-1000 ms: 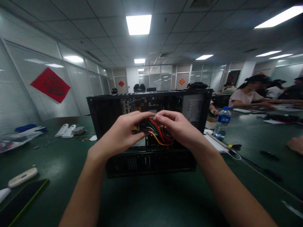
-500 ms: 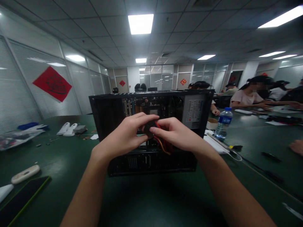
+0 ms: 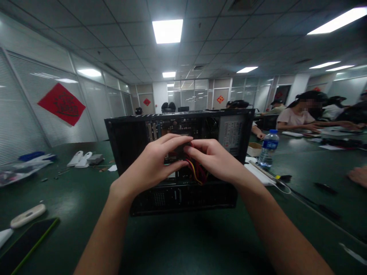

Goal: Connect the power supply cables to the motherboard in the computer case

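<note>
Cable bundle (image 3: 199,176) between 2 hands at a computer case's (image 3: 183,199) open side.
The left hand (image 3: 155,159) is partly closed, fingers and thumb curved around the bundle's dark upper part; the right hand (image 3: 213,156) pinches there too, fingertips partly hidden. Red and yellow wires loop just below. The case rests on the green surface (image 3: 77,194), a blue-capped bottle (image 3: 268,149) to its right.

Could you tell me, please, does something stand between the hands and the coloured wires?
Nothing visible does: the left hand and right hand are both at the coloured wires, before the open computer case. What they cover cannot be seen.
</note>
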`<action>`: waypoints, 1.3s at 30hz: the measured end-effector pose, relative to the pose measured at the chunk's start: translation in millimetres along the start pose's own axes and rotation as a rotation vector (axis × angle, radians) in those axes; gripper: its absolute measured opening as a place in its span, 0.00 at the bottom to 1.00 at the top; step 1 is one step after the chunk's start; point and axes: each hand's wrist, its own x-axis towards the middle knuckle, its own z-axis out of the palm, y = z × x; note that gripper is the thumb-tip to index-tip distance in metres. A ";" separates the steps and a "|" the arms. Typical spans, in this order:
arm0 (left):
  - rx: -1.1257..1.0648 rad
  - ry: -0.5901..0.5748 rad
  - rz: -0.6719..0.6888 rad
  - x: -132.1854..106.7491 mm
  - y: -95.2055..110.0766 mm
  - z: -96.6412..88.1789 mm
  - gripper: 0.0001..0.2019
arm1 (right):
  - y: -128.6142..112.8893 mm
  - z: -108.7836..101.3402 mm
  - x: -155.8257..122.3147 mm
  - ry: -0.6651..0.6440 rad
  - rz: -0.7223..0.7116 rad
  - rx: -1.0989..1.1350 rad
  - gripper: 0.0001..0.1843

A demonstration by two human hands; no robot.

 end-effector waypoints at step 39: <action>-0.051 0.066 -0.037 0.6 -7.5 4.4 0.27 | -3.4 -9.8 3.2 0.044 -0.006 0.039 0.26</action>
